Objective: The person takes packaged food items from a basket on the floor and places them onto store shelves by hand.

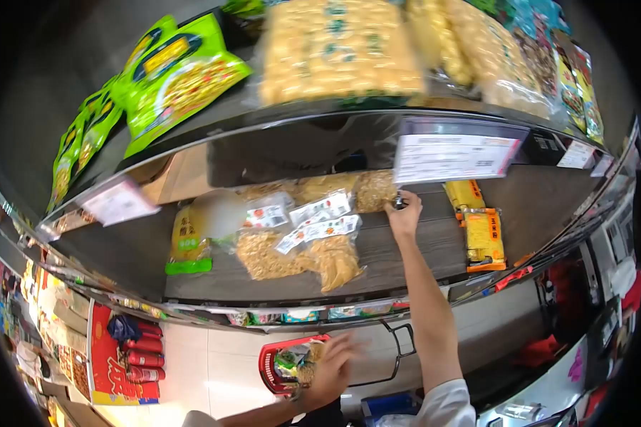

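My right hand (404, 212) reaches onto the middle shelf, its fingers closed at the edge of a bag of brown, grainy food (376, 191); a small dark thing shows between the fingers. Left of it lie clear bags with white labels (324, 220) and a bag of pale, crumbly food (269, 255). My left hand (331, 370), blurred by motion, hangs low with its fingers spread, beside a red basket (268, 366) that holds several packages.
Green packets (181, 78) and large yellow bags (342, 53) fill the upper shelf. Price tags (456, 153) hang from its edge. Yellow-orange packets (484, 240) lie at the right, a green-yellow packet (189, 238) at the left. Fire extinguishers (146, 359) stand lower left.
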A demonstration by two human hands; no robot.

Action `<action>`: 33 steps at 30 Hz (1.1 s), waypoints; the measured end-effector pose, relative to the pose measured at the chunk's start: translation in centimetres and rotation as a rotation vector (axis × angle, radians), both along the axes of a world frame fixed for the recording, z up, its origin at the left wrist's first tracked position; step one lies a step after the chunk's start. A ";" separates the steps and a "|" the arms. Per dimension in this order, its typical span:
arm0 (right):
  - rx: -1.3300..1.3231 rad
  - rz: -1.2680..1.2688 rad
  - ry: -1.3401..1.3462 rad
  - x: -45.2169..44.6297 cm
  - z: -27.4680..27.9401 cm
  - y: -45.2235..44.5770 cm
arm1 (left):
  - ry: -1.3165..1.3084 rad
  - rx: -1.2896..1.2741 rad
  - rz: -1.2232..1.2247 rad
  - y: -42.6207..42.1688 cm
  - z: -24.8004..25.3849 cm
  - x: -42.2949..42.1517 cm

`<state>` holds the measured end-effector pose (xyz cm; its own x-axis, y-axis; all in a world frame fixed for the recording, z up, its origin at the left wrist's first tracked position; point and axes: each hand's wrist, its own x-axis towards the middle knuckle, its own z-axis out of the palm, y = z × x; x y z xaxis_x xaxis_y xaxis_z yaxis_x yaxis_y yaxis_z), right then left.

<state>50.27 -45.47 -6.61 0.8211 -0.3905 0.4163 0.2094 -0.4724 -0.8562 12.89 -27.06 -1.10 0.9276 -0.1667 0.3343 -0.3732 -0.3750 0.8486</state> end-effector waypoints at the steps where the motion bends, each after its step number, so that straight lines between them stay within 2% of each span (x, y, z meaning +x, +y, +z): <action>1: 0.005 0.010 0.014 -0.1 0.1 -0.1 | 0.052 0.079 0.058 2.5 -1.1 -3.2; 3: 0.013 0.019 -0.091 0.3 -1.1 -0.7 | 0.198 0.020 0.224 7.9 -5.8 -9.0; 5: 0.007 -0.152 -0.077 0.1 -1.5 -0.5 | 0.356 0.093 0.409 13.1 -8.2 -14.0; 7: 0.243 -0.115 -0.181 0.4 -4.2 -1.4 | 0.617 0.047 0.579 17.6 -10.8 -18.5; 9: 0.150 -0.001 -0.369 -8.3 1.0 1.6 | 0.675 -0.073 0.687 20.7 -9.9 -20.8; 11: 0.069 -0.049 -0.402 -18.1 4.5 5.6 | 0.526 0.119 0.794 23.7 -15.3 -24.9; 13: -0.069 -0.052 -0.448 -26.9 3.0 8.0 | 0.604 -0.174 0.852 25.5 -20.5 -28.0; 15: -0.241 -0.019 -0.423 -34.7 -2.0 10.6 | 0.640 -0.217 0.831 26.4 -19.8 -28.5; 16: -0.301 0.064 -0.310 -38.3 -4.2 12.7 | 0.637 -0.211 0.837 26.8 -21.0 -29.2; 17: -0.231 0.171 -0.145 -41.6 -6.4 15.1 | 0.630 -0.204 0.844 27.1 -22.3 -30.0; 18: -0.263 0.211 0.029 -44.6 -9.4 16.8 | 0.584 -0.093 0.855 27.4 -22.5 -30.4; 19: -0.290 0.245 0.132 -47.2 -13.1 18.5 | 0.601 -0.110 0.866 27.9 -24.1 -31.4; 20: -0.280 0.284 0.215 -49.6 -14.8 21.1 | 0.654 0.017 0.889 28.3 -26.7 -32.6; 21: -0.179 0.329 0.416 -52.1 -19.0 22.0 | 0.712 0.144 0.901 28.5 -29.5 -34.2; 23: -0.069 0.467 0.577 -56.5 -24.0 24.7 | 0.813 0.090 0.930 28.8 -33.3 -36.9; 24: -0.079 0.494 0.653 -58.4 -27.5 24.8 | 0.855 0.140 0.897 29.4 -35.2 -38.7; 25: -0.091 0.528 0.725 -59.3 -31.3 24.3 | 0.892 0.185 0.872 29.3 -37.0 -39.7; 27: -0.131 0.570 0.921 -60.1 -37.1 23.3 | 1.009 0.296 0.805 29.8 -35.8 -40.0; 28: -0.186 0.553 0.974 -60.4 -40.8 22.5 | 1.219 0.433 0.632 30.0 -37.4 -41.3; 29: -0.162 0.464 1.121 -60.0 -42.1 22.6 | 1.237 0.426 0.644 30.2 -38.2 -42.0; 31: -0.172 0.362 1.265 -58.6 -46.4 22.0 | 1.636 0.371 0.433 30.7 -39.5 -43.3; 33: -0.091 0.307 1.246 -56.9 -52.0 21.1 | 1.689 0.338 0.412 30.9 -42.4 -44.4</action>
<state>-6.59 -24.32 -58.62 0.7239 -0.1280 -0.6779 -0.5945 -0.6143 -0.5189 -31.52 3.83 -43.54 0.1880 0.2913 -0.9380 0.8999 -0.4338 0.0457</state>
